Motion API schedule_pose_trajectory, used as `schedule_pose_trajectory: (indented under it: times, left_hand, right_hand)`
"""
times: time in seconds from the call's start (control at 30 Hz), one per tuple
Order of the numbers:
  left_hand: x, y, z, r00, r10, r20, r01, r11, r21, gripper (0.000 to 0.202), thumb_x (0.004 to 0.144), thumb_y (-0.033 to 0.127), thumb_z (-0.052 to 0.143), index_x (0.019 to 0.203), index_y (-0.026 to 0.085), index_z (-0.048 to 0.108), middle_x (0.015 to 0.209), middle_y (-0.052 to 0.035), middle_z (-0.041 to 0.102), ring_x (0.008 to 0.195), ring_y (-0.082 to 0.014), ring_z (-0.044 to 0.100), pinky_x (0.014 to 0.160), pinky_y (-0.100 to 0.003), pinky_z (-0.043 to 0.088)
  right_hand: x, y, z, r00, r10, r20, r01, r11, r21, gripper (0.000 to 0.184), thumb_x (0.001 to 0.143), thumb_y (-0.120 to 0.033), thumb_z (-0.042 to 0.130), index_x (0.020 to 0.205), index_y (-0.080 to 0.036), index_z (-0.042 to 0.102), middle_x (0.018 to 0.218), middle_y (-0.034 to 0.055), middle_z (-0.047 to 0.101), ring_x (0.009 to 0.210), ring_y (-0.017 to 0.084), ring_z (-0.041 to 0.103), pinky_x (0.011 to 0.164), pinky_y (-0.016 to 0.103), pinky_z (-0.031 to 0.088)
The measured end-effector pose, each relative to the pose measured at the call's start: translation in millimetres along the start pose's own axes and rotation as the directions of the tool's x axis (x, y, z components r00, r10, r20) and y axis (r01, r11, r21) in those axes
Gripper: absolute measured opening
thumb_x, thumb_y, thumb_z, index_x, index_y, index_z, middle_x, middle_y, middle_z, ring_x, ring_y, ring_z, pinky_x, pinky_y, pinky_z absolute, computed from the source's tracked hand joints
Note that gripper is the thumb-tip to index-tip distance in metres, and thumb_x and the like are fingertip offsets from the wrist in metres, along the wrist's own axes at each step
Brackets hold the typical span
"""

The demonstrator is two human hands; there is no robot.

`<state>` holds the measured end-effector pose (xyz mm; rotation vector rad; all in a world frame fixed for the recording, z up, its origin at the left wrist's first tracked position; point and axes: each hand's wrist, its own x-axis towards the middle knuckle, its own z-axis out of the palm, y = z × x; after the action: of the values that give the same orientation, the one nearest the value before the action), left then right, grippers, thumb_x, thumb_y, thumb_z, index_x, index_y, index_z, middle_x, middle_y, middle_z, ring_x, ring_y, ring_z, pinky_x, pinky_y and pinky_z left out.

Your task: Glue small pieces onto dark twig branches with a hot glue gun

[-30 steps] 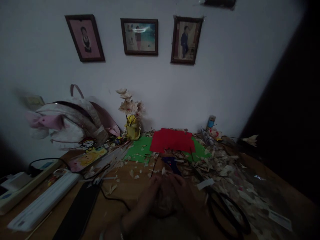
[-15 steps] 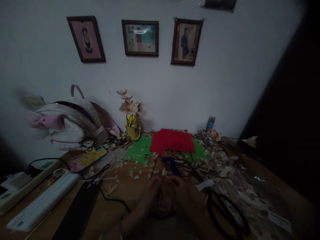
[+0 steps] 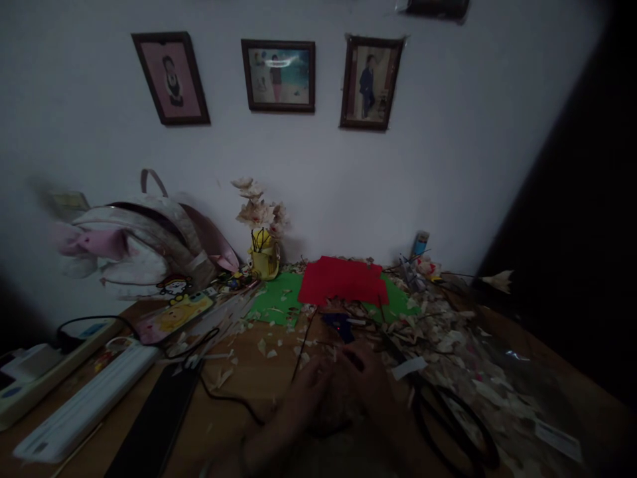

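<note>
My two hands meet low in the middle of a dim wooden desk. My left hand [image 3: 298, 398] and my right hand [image 3: 371, 385] are curled together around a small dark thing that I cannot make out. A thin dark wire [image 3: 301, 348] runs up from the left fingers. Just beyond the fingers lies a blue glue gun [image 3: 339, 326] with a small red light. Black scissors [image 3: 458, 425] lie to the right of my right hand.
Red paper [image 3: 343, 279] lies on green paper [image 3: 276, 299] at the back. A yellow vase of pale paper flowers [image 3: 263, 255] stands by the wall. Paper scraps [image 3: 448, 338] litter the right side. A bag [image 3: 139, 245], power strips [image 3: 79, 405] and cables fill the left.
My hands have shifted slightly, the left one dropping lower and to the left. A thin wire now shows rising from the left fingers. The desk's other things have not moved.
</note>
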<state>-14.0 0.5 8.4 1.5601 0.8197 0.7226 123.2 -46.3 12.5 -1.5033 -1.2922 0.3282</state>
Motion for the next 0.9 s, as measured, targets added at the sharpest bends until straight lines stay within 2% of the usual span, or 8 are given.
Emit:
schedule_pose_trajectory:
  times: [0.13, 0.23, 0.43, 0.63, 0.77, 0.9]
  left_hand:
    - [0.2, -2.4, 0.6, 0.999, -0.041, 0.005, 0.041, 0.999, -0.002, 0.028, 0.072, 0.043, 0.051, 0.082, 0.018, 0.056, 0.082, -0.0016, 0.062, 0.081, -0.0183, 0.054, 0.072, -0.025, 0.040]
    - [2.4, -7.9, 0.5, 0.999, -0.046, 0.003, 0.046, 0.999, -0.001, 0.024, 0.073, 0.041, 0.049, 0.076, 0.018, 0.053, 0.076, -0.0003, 0.060, 0.075, -0.0165, 0.053, 0.068, -0.024, 0.039]
    - [2.0, -8.8, 0.5, 1.000, -0.007, 0.001, 0.006, 0.994, 0.111, 0.021, 0.075, 0.036, 0.046, 0.080, 0.018, 0.054, 0.080, -0.0011, 0.060, 0.078, -0.0171, 0.052, 0.069, -0.024, 0.038]
    - [0.2, -5.1, 1.9, 0.999, 0.006, 0.046, -0.011, 0.995, 0.102, 0.016, 0.075, 0.031, 0.045, 0.079, 0.018, 0.054, 0.078, -0.0014, 0.060, 0.073, -0.0160, 0.052, 0.067, -0.024, 0.040]
    - [-1.1, -1.4, 2.1, 1.000, -0.012, 0.025, 0.009, 0.994, 0.107, 0.018, 0.074, 0.031, 0.045, 0.081, 0.017, 0.055, 0.082, -0.0031, 0.062, 0.076, -0.0179, 0.054, 0.069, -0.026, 0.040]
    - [-0.8, -5.2, 1.6, 0.999, 0.020, 0.031, -0.024, 0.990, 0.140, 0.020, 0.075, 0.031, 0.045, 0.084, 0.018, 0.057, 0.085, -0.0037, 0.063, 0.081, -0.0189, 0.054, 0.074, -0.026, 0.040]
  right_hand:
    - [-0.8, -2.0, -1.2, 1.000, -0.001, -0.001, 0.001, 0.999, -0.037, 0.017, 0.076, -0.032, 0.052, 0.077, -0.018, 0.062, 0.078, 0.0044, 0.062, 0.076, 0.017, 0.057, 0.067, 0.025, 0.043]
    - [0.0, -3.1, -3.2, 1.000, -0.017, -0.006, 0.017, 0.996, -0.090, 0.016, 0.076, -0.032, 0.052, 0.076, -0.019, 0.061, 0.077, 0.0029, 0.062, 0.074, 0.016, 0.057, 0.064, 0.024, 0.043]
    - [-1.2, -1.2, -3.6, 0.995, -0.094, 0.047, 0.102, 0.961, -0.257, 0.011, 0.077, -0.023, 0.049, 0.073, -0.019, 0.059, 0.075, 0.0019, 0.060, 0.071, 0.014, 0.056, 0.064, 0.023, 0.041]
    - [-3.5, 4.9, -1.1, 0.974, -0.216, 0.071, 0.227, 0.902, -0.367, 0.011, 0.077, -0.019, 0.047, 0.071, -0.020, 0.056, 0.072, 0.0005, 0.059, 0.067, 0.013, 0.055, 0.061, 0.022, 0.040]
    - [-3.1, 2.7, -2.2, 0.979, -0.191, 0.071, 0.203, 0.901, -0.384, 0.011, 0.078, -0.023, 0.047, 0.073, -0.019, 0.056, 0.072, 0.0008, 0.058, 0.068, 0.013, 0.055, 0.062, 0.023, 0.041]
    - [-3.4, 1.0, -3.2, 0.983, -0.174, 0.064, 0.186, 0.916, -0.355, 0.015, 0.081, -0.025, 0.044, 0.076, -0.020, 0.057, 0.075, 0.0017, 0.060, 0.069, 0.013, 0.056, 0.062, 0.023, 0.041]
